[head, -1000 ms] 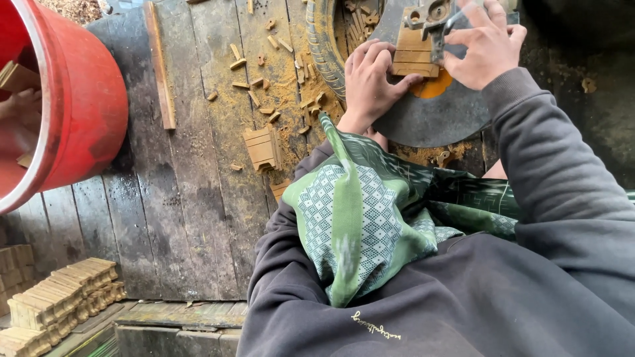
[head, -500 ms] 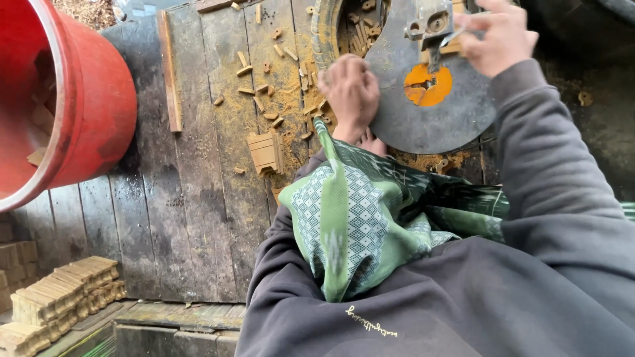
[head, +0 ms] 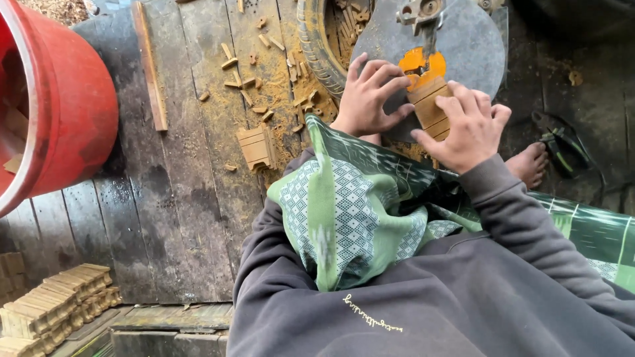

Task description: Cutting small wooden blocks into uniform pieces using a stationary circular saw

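A tan wooden block (head: 430,106) lies on a round grey metal plate (head: 469,46) that has an orange centre piece (head: 418,63). My right hand (head: 466,125) grips the near end of the block from the right. My left hand (head: 372,96) presses fingers against the block's left side and the plate. A metal fitting (head: 420,10) sits at the plate's far edge. A green patterned cloth (head: 357,205) covers my lap below the hands.
A red bucket (head: 66,112) stands at the left. Small wood offcuts (head: 248,79) and a stacked piece (head: 256,147) litter the dark planks. A wooden strip (head: 149,66) lies beside them. Cut blocks (head: 53,307) are piled at lower left. Pliers (head: 559,142) rest near a bare foot (head: 529,162).
My right hand has come down from the plate's top edge onto the block near me. My left hand moved right to join it on the block.
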